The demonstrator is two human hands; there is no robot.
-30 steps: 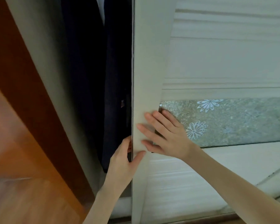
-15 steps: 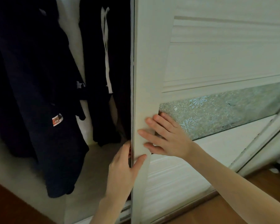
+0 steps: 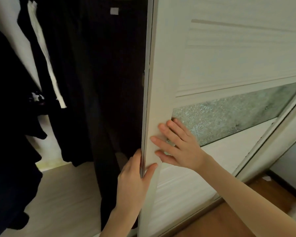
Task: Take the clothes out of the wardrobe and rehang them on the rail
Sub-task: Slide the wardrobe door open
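Dark clothes point(image 3: 99, 82) hang inside the open wardrobe on the left; a black garment with a pale strip point(image 3: 44, 53) hangs further left. The white sliding door point(image 3: 229, 53) fills the right. My left hand point(image 3: 133, 183) grips the door's leading edge, fingers behind it and thumb on the front. My right hand point(image 3: 179, 144) presses flat on the door face beside the frosted flowered glass panel point(image 3: 237, 113). The rail is out of view.
The wardrobe floor point(image 3: 65, 199) is pale wood below the hanging clothes. Orange wooden room floor point(image 3: 229, 218) shows at the bottom right, along with the frame of another door point(image 3: 270, 134) behind this one.
The sliding door has moved right with both hands on it, uncovering more of the wardrobe and the hanging dark clothes. The hands keep the same hold.
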